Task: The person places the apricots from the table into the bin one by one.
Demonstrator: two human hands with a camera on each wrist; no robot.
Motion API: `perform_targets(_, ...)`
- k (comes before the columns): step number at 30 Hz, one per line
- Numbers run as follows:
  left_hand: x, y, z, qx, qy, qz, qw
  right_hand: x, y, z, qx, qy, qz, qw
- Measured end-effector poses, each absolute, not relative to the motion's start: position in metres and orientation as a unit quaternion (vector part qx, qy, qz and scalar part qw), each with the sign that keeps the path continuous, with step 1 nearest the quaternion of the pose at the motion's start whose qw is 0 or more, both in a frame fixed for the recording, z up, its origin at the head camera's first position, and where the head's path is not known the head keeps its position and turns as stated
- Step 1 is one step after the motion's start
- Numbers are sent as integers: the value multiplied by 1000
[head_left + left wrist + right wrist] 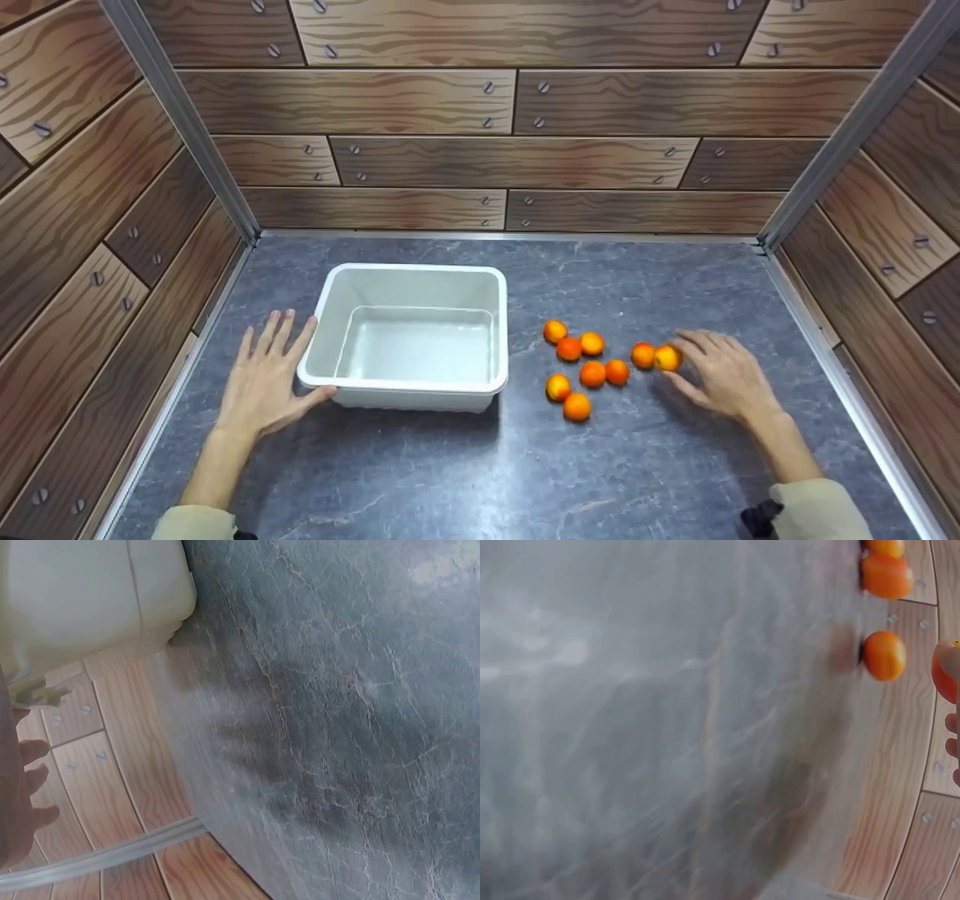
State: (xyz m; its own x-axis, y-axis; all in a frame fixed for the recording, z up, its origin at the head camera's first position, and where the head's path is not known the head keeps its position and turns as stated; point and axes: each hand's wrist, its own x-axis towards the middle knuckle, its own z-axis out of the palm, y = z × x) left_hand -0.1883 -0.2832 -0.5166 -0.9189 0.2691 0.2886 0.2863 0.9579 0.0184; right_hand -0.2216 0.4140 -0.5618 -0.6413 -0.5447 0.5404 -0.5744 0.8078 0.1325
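Note:
A white plastic tub (409,268) stands left of centre on the grey stone table, with nothing inside it. My left hand (262,375) lies flat beside it, fingers spread and thumb touching the tub's front left corner. In the left wrist view the tub (90,600) and the hand's fingers (26,780) show at the left edge. Several small orange fruits (592,373) lie loose to the right of the tub. My right hand (701,367) curls its fingers and thumb round the rightmost fruit (667,358), which still rests on the table. That fruit (945,671) appears at the right wrist view's edge.
Wood-patterned walls enclose the table (525,465) on the left, back and right, with metal rails along the edges. Another fruit (643,355) touches the one being gripped. Bare table lies in front of the tub and fruits.

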Motion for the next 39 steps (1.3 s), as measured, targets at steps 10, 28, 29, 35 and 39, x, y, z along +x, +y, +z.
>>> perform_targets(10, -189, -283, -517, -139, -980, -27, 137, -232, 386, -546, 342, -879, 32, 331)
perform_targets(28, -188, -282, -517, -132, -983, -31, 127, -243, 330, -519, 394, -840, 42, 370)
perform_targets(29, -188, -282, -517, -132, -982, -30, 128, -244, 327, -517, 399, -837, 43, 373)
perform_targets(35, -189, -282, -518, -134, -982, -27, 133, -246, 307, -511, 409, -831, 56, 374)
perform_targets(39, -189, -281, -517, -135, -981, -29, 137, -247, 294, -508, 408, -833, 60, 370)
